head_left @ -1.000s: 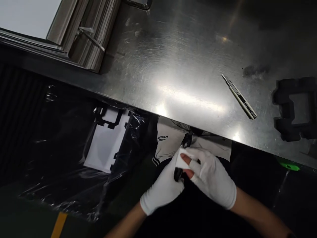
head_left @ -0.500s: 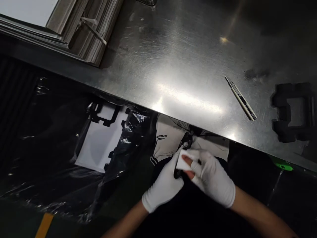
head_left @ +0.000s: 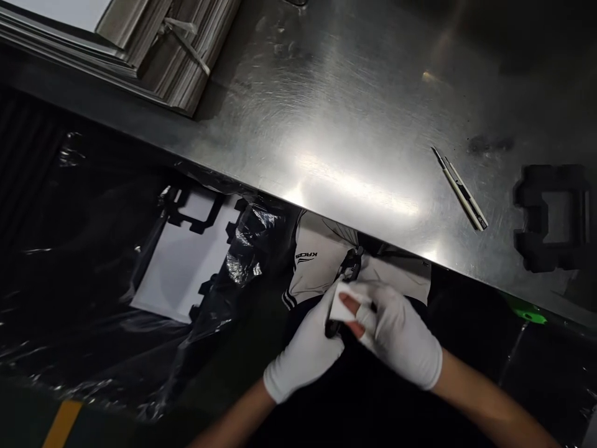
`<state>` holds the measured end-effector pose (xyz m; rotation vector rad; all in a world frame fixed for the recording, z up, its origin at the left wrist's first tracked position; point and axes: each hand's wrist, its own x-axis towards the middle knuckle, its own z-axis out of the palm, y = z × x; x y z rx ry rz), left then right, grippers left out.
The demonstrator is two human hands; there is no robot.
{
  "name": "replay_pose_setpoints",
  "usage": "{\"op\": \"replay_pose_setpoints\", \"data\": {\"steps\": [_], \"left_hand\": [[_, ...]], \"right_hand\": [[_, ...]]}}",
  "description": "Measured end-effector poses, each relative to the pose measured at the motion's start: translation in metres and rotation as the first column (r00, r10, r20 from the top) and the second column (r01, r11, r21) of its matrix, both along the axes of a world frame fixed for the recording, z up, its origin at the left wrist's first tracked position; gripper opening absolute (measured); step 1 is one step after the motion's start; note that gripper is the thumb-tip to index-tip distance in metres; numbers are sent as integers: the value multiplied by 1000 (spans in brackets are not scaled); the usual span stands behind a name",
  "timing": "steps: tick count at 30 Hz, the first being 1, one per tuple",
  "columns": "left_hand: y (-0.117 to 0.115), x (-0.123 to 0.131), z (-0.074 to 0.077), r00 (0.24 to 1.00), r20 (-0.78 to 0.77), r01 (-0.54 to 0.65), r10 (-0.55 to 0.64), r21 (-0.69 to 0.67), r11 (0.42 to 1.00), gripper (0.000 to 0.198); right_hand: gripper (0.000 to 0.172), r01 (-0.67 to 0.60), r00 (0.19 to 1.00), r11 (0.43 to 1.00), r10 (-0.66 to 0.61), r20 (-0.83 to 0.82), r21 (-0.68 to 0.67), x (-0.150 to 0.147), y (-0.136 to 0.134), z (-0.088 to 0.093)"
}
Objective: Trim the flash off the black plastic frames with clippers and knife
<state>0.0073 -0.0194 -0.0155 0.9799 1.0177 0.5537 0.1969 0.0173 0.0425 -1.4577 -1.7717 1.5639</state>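
Note:
Both my hands wear white gloves and meet below the front edge of the steel table, over my lap. My left hand is closed around a small dark object that is mostly hidden. My right hand pinches a small white pad against that object, with bare fingertips showing through the glove. Behind the hands is a white garment with a dark logo.
A slim utility knife lies on the table at the right, near a black foam frame. Stacked flat sheets sit at the far left. Below the table a black plastic bag holds a white panel.
My hands have stayed together in almost the same place, shifting slightly. The view has drifted, so the table's things sit a little lower and further right.

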Motion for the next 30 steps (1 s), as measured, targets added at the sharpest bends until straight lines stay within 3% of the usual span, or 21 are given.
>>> {"op": "replay_pose_setpoints", "data": {"steps": [1,3,5,8,10,13,16,19,21,23,25,27,28,30], "left_hand": [[0,0,1,1000,-6,-13,13,-33,999,66],[-1,-1,2,999,44,-15,17,-54,998,52],[-3,-1,1,995,92,-43,48,-51,998,44],[-7,-2,-2,998,32,-51,53,-66,996,71],[-10,-4,-5,997,52,-53,58,-91,994,59],[-14,-9,-8,994,86,-57,63,-77,995,25],[-12,-11,-6,998,-26,-65,63,-88,994,43],[-9,-10,-3,995,68,-69,75,-99,993,30],[-7,-10,-2,987,118,-94,109,-120,988,22],[-9,-10,-4,992,53,-102,111,-138,985,38],[-13,-12,-7,996,32,-83,88,-147,986,46],[-19,-14,-11,991,111,-53,75,-192,980,42],[-21,-16,-13,989,125,-52,79,-207,977,41],[-24,-17,-15,995,61,-61,74,-199,978,50]], "right_hand": [[21,-2,999,998,-2,51,68,0,0,1],[33,-99,994,971,86,68,219,1,-1,1],[36,-186,982,956,185,23,226,1,-1,1],[34,-178,978,957,147,145,230,0,4,2],[34,-174,983,950,151,108,258,-2,7,3],[40,-180,981,976,188,-57,123,-7,9,5],[35,-53,998,999,53,20,11,-10,11,5],[41,-150,987,982,155,-38,115,-12,14,6],[33,-161,984,987,160,-79,-8,-14,16,7],[20,-90,996,993,90,0,-79,-15,18,7],[24,-142,990,988,140,33,66,-16,18,8],[43,-255,966,951,258,3,176,-17,18,8],[47,-265,963,955,269,-13,134,-18,17,8],[37,-177,984,984,177,24,-3,-19,18,8]]}}
